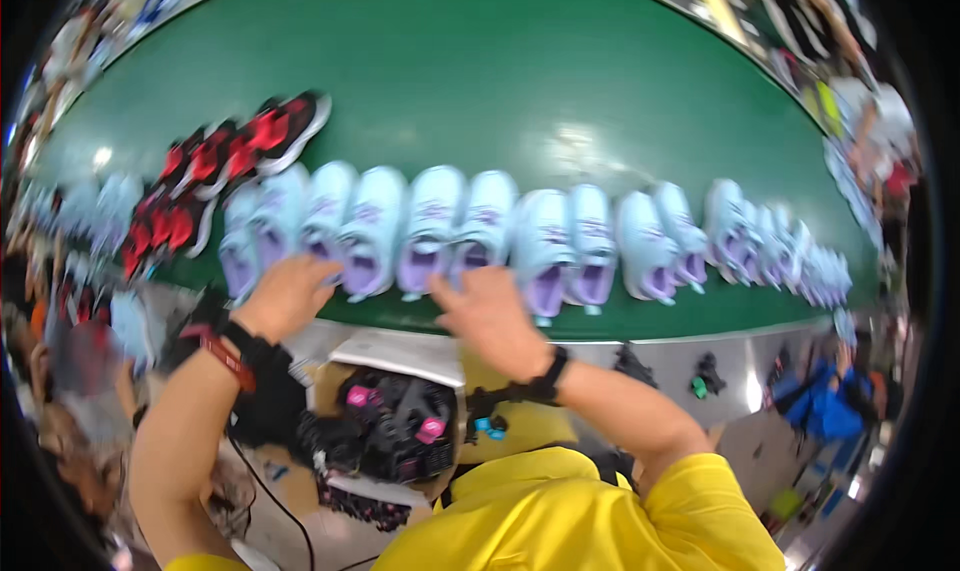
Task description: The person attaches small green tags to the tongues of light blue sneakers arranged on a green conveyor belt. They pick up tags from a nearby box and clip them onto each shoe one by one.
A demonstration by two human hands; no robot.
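A row of pale blue shoes with purple linings runs along the green table, their heels toward me. My left hand [288, 297] is at the heels of a light blue shoe [325, 206] and its neighbour, fingers slightly apart; whether it touches them is blurred. My right hand [490, 316] is just below the heel of another pale blue shoe [485, 216], thumb and fingers spread, gripping nothing that I can see. Between the hands stand a blue shoe [372, 221] and a further blue shoe [435, 211].
Black-and-red shoes [270, 136] lie in a cluster at the left on the green table [450, 81]. Below the table edge, an open carton [395, 356] holds black items with pink tags. More blue shoes [770, 241] continue rightward. Other people are around the rim.
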